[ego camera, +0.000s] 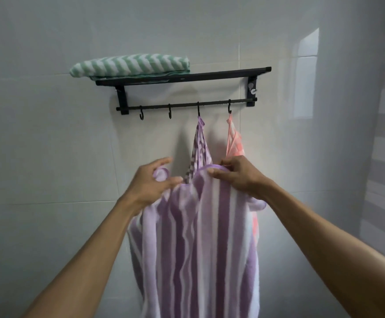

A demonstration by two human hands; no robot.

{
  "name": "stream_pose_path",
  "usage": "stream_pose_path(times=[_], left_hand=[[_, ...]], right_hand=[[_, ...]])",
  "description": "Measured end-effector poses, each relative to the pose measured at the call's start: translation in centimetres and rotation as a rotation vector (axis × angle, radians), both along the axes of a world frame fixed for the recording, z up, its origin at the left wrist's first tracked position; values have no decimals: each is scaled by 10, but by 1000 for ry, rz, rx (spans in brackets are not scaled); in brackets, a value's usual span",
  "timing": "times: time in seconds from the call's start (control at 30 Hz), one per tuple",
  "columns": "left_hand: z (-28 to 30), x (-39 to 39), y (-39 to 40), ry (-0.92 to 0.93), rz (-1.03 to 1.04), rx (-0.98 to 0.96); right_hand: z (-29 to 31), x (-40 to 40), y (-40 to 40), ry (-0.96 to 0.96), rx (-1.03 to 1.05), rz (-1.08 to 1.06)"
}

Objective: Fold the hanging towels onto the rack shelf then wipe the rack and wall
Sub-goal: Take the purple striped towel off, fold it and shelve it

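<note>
Head view, facing tiled wall [49, 157].

Rack [184, 75]: one, black, fixed to the wall; a shelf on top, one thin bar [187, 105] below it. Hooks on the bar: four. Counting from the left, first hook [141, 114] and second hook [170, 113] are bare; third hook [198, 111] carries the purple towel; fourth hook [229, 109] carries the pink towel.

Towels: three in total.
- Green-and-white striped towel [129, 65]: one, folded, lying on the left part of the shelf, its left end overhanging the shelf edge.
- Purple-and-white striped towel [198, 237]: one, hung by a corner from the third hook; its lower part is lifted up in front of the hanging part.
- Pink towel [233, 143]: one, hung from the fourth hook, mostly hidden behind the purple towel and the right hand.

Hands: two, both bare, both raised to the purple towel.
- Left hand [151, 183]: grip holds the towel's upper left edge, a curl of purple hem between thumb and fingers.
- Right hand [239, 174]: grip pinches the purple hem at the upper right, thumb in front, fingers curled over the edge.

Right side: one bright window reflection [306, 72] on the glossy tile.
</note>
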State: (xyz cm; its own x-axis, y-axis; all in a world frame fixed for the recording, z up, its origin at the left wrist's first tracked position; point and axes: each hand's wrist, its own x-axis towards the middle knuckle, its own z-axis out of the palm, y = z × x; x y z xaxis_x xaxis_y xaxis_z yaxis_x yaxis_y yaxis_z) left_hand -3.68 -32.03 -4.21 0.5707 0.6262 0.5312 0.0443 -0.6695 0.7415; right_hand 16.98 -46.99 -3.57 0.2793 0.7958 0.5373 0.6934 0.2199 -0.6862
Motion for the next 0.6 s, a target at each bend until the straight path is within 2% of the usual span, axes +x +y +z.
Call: stream_pose_path(times=[0.07, 0.13, 0.3, 0.33, 0.4, 0.5, 0.6], left_hand=[[-3, 14, -13, 95, -148, 18], [-8, 24, -16, 36, -181, 25], [-12, 19, 9, -130, 77, 45], [-12, 15, 14, -156, 116, 18], [-12, 7, 21, -179, 163, -45], [-13, 1, 24, -174, 189, -61], [-14, 3, 25, -205, 235, -87]], right_hand=[[9, -17, 12, -109, -30, 26], [15, -24, 19, -201, -52, 45], [13, -5, 4, -214, -283, -77], [9, 2, -2, -174, -328, -99], [0, 15, -12, 59, -368, -54], [-8, 23, -24, 425, -274, 81], [-5, 18, -26, 599, -141, 203]])
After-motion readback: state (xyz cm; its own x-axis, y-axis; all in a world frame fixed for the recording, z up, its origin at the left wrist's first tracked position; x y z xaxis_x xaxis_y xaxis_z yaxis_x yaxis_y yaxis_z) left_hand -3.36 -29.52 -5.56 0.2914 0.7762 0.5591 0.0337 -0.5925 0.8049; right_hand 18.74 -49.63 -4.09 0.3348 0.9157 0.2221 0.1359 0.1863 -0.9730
